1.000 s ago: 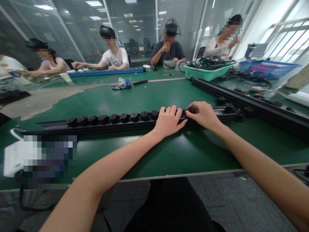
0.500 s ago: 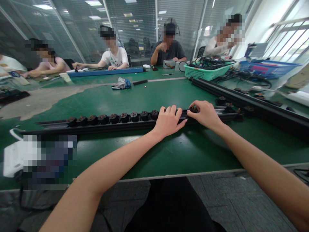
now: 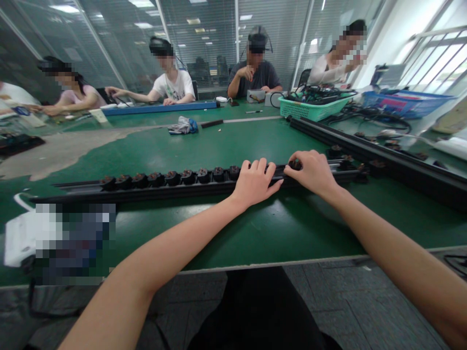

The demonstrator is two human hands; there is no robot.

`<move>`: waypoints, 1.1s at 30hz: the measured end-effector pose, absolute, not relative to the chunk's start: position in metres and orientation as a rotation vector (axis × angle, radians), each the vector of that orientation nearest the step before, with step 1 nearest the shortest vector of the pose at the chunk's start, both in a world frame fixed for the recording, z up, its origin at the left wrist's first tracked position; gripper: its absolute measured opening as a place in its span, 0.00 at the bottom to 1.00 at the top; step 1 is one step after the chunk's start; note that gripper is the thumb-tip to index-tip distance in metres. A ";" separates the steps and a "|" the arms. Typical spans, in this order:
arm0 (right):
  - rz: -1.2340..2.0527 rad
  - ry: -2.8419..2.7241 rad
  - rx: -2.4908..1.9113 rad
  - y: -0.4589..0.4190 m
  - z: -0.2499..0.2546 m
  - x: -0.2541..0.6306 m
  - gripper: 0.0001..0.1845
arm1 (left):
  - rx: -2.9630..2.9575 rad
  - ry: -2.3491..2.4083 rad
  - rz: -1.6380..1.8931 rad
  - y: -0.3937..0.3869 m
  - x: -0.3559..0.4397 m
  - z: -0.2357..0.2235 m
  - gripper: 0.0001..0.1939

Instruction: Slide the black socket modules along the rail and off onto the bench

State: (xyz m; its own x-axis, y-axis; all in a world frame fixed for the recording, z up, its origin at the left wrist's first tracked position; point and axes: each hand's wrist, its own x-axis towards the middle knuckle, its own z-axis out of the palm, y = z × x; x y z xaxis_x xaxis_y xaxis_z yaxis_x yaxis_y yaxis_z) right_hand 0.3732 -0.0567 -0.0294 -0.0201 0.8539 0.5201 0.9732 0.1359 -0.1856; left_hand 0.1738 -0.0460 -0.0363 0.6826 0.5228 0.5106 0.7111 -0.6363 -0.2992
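A long black rail lies across the table in front of me. Several round black socket modules with copper-coloured contacts sit in a row in its channel. My left hand rests palm down over the rail at the row's right end, fingers spread and thumb apart; whatever is beneath it is hidden. Just to its right, my right hand pinches another black socket module between thumb and fingers at the channel. Part of that module is covered by the fingers.
A second black rail runs diagonally on the right, with loose modules beside it. Farther back are a green basket of cables, a blue basket and a crumpled cloth. Several people sit across the table.
My right hand has shifted slightly right along the rail with the pinched module, which shows more plainly now. My left hand has stayed in place.
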 end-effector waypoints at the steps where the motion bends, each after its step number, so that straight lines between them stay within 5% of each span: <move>1: -0.315 -1.909 -1.755 -0.057 -0.029 0.373 0.10 | -2.417 -0.954 -0.523 -0.046 0.174 -0.036 0.27; 33: -0.196 -1.879 -1.874 -0.050 -0.028 0.378 0.12 | -2.430 -0.973 -0.531 -0.048 0.174 -0.036 0.28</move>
State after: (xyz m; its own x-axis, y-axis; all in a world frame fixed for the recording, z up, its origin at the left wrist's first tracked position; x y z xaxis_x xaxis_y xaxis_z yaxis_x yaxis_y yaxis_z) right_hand 0.3785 -0.0502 -0.0283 0.0487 0.9043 0.4240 0.9723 0.0542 -0.2274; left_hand 0.1741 -0.0480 -0.0357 0.6742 0.5369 0.5072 0.7171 -0.6401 -0.2756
